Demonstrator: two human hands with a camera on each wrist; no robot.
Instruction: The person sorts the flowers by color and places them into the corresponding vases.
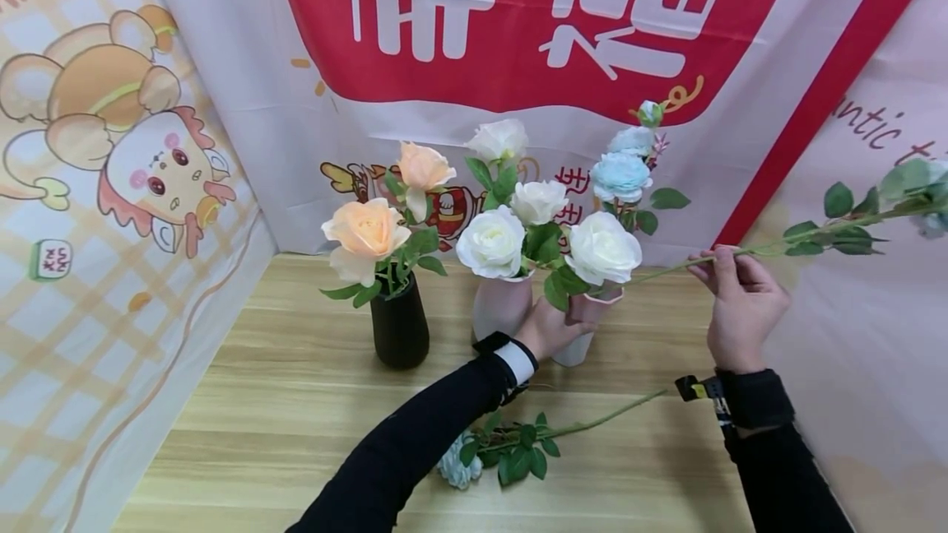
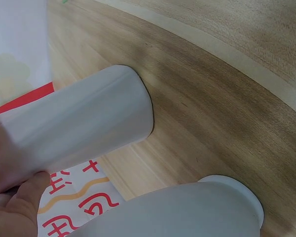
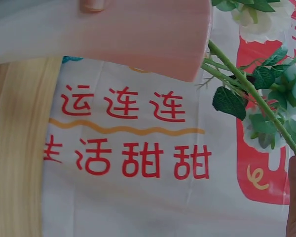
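Note:
My left hand (image 1: 548, 327) grips a slim pink-and-white vase (image 1: 573, 350) from its left side. White roses (image 1: 605, 248) and a light blue flower stem (image 1: 622, 177) stand at its mouth. In the left wrist view, the vase's pale base (image 2: 113, 103) is close over the wooden table. My right hand (image 1: 744, 311) pinches a long green flower stem (image 1: 807, 234) between thumb and fingers. Its leafy, pale blue head (image 1: 926, 187) points to the right edge. In the right wrist view, the stem's lower end meets the rim of the vase (image 3: 163, 39).
To the left stand a black vase (image 1: 400, 327) with peach roses (image 1: 366, 229) and another pale vase (image 1: 499, 303) with white roses. A blue flower (image 1: 461, 461) with leafy stem lies on the wooden table (image 1: 259, 410) in front. Printed cloth (image 1: 244, 105) hangs behind and at both sides.

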